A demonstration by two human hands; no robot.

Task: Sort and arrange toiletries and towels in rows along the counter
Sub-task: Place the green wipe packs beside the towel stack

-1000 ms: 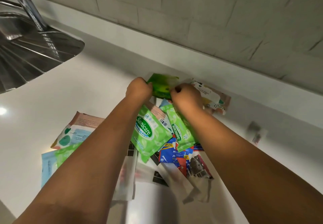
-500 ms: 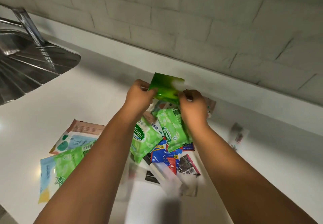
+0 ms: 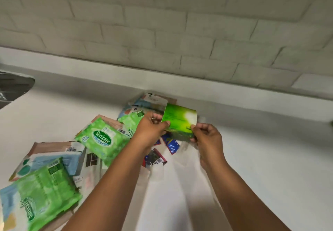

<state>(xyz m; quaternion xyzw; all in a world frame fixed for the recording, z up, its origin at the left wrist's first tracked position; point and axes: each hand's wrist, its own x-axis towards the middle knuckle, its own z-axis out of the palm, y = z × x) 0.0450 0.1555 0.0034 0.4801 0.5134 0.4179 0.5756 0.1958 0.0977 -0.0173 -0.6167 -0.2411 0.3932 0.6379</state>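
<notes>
Green packet (image 3: 180, 120) held up over the counter (image 3: 261, 149), both hands' fingers (image 3: 166, 123) pinching its lower corners.

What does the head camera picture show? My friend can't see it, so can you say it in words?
Two hands, the left hand and right hand, pinch a shiny green packet by its lower corners above a white counter. Beneath and to the left lies a messy pile of green Sanicare wipes packs and other small sachets, with a pale brick wall behind.
</notes>
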